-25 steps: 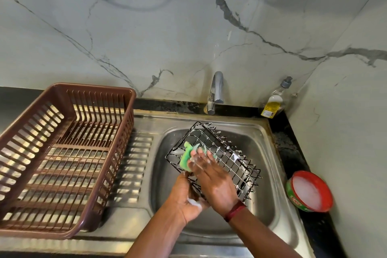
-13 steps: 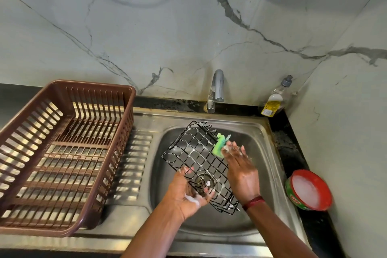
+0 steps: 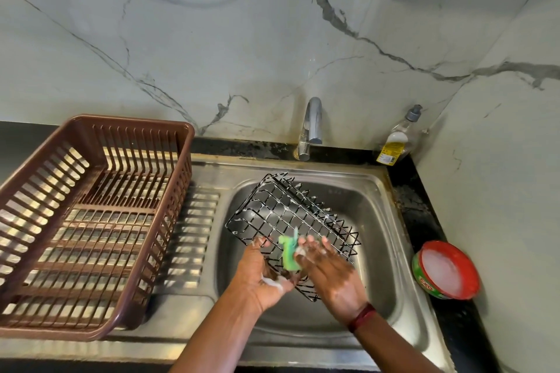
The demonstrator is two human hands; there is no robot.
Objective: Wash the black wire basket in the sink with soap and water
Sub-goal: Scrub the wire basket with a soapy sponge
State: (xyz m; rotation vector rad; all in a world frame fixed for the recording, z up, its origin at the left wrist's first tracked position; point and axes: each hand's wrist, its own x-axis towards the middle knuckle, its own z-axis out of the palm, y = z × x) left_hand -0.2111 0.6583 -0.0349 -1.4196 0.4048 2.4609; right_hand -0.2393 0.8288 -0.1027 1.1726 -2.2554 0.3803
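Observation:
The black wire basket [image 3: 281,215] is tilted over the steel sink [image 3: 385,239], streaked with white foam. My left hand [image 3: 263,275] grips its near lower edge from underneath, palm up and soapy. My right hand [image 3: 330,272] holds a green sponge [image 3: 289,253] against the basket's near side, fingers wet with suds. The basket's lowest corner shows just below my hands.
A brown plastic dish rack [image 3: 91,221] stands on the drainboard at left. The tap [image 3: 310,127] rises behind the sink, with a clear soap bottle [image 3: 397,139] to its right. A red tub of dish soap [image 3: 445,269] sits on the black counter at right.
My right hand has brought the sponge back from the basket's far right side down to its near side. The basket has turned a little in my left hand.

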